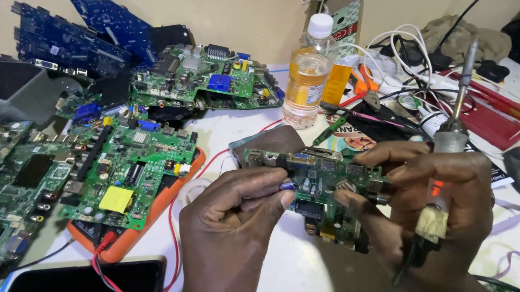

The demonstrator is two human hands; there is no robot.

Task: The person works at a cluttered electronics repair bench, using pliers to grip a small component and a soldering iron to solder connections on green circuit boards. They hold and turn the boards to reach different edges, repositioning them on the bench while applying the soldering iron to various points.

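From the head camera, the left hand [239,214] is pinched nearly closed, thumb and forefinger gripping a small blue part [287,185] pressed against the face of a green circuit board [326,187]. The board is held tilted above the white table [289,273], near the middle of its front edge. The right hand [432,203] is curled shut: its fingertips steady the board's right edge while the palm clasps a soldering iron [452,137], whose tip points up and away from the board. A red light glows on the iron's handle.

The blue part appears to be still in the fingers rather than fixed, and the iron is not at the board, so any soldering of it looks yet to be done.

Toward the table's left edge lies a heap of other boards [132,163], one resting on an orange meter [157,209]. A plastic bottle [306,74] stands near the back edge.
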